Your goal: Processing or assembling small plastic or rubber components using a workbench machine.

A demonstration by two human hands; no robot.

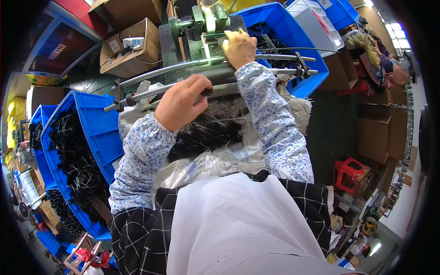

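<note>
My left hand (pixel 182 103) is closed, its fingertips around a small black piece (pixel 206 92) that looks like a brush head. It hovers just in front of the machine's metal rails (pixel 172 87). My right hand (pixel 239 48) reaches over the rails to the bench machine (pixel 201 27), fingers bent in a pinch beside its lit middle part. Yellowish covers show on those fingertips; what they grip is hidden. Below my hands, a pile of black-bristled brushes with thin wire stems (pixel 208 135) lies on a whitish plastic sheet (pixel 211 165) over my lap.
Blue bins of black wire-stemmed brushes stand at left (pixel 98 123) and far right (pixel 316 85). An open cardboard box (pixel 133 50) with a white device sits left of the machine. A red stool (pixel 350 176) and cardboard cartons (pixel 373 137) are on the right.
</note>
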